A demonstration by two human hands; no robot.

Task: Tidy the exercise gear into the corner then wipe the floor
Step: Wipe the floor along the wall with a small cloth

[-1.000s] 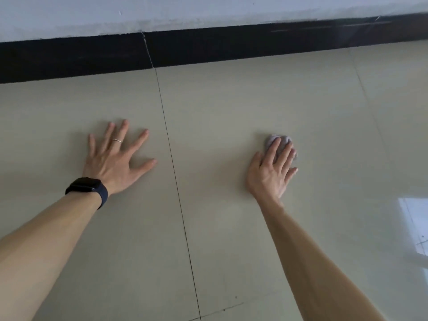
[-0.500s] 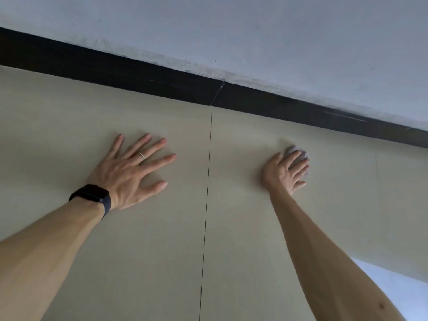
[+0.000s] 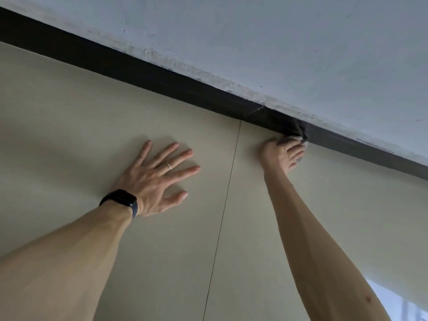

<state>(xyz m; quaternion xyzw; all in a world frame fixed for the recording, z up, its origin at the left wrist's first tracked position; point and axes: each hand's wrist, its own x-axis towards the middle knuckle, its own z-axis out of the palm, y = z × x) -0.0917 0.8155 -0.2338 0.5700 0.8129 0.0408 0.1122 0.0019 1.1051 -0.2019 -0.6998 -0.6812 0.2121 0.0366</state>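
Note:
My right hand point(image 3: 281, 155) presses a small grey cloth point(image 3: 298, 135) onto the beige tiled floor point(image 3: 115, 117), right where the floor meets the black skirting board point(image 3: 162, 77). Most of the cloth is hidden under my fingers; only its far edge shows against the skirting. My left hand point(image 3: 157, 179) lies flat on the floor with fingers spread, holding nothing; it wears a ring and a dark watch at the wrist. No exercise gear is in view.
A white wall point(image 3: 301, 42) with a rough, chipped lower edge rises above the skirting. A thin tile joint point(image 3: 222, 216) runs between my two arms. A bright patch of window light point(image 3: 393, 304) reflects on the floor at the lower right.
My right hand has pushed the cloth forward across the tile until it reaches the skirting board. The view has tilted and moved closer to the wall. My left hand stays planted.

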